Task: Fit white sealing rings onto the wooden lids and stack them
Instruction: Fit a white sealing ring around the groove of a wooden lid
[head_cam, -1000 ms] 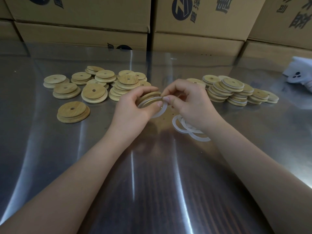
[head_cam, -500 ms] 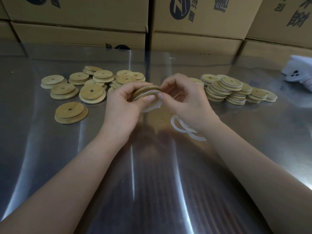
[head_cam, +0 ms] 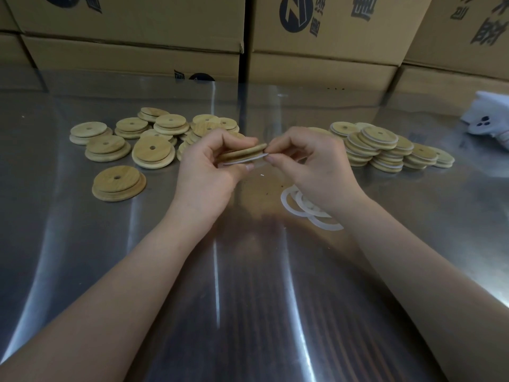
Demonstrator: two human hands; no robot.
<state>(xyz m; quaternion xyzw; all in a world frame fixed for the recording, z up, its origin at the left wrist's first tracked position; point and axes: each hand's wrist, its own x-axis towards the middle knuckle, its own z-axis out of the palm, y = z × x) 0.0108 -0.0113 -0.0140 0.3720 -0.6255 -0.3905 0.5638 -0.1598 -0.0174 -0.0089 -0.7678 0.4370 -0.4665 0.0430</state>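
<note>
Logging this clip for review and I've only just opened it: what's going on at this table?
A person is fitting a white sealing ring onto a wooden lid held just above a metal table. The left hand grips the lid while the right hand pinches the ring at the lid's edge. Whether the ring is fully seated cannot be told. Bare lids lie to the left, ringed lids are stacked to the right, and loose rings lie by the right wrist.

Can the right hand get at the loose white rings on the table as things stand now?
Probably yes. The loose sealing rings lie on the table just beside the right hand, nothing between. But its fingers pinch the wooden lid held by the left hand and must let go first.
</note>
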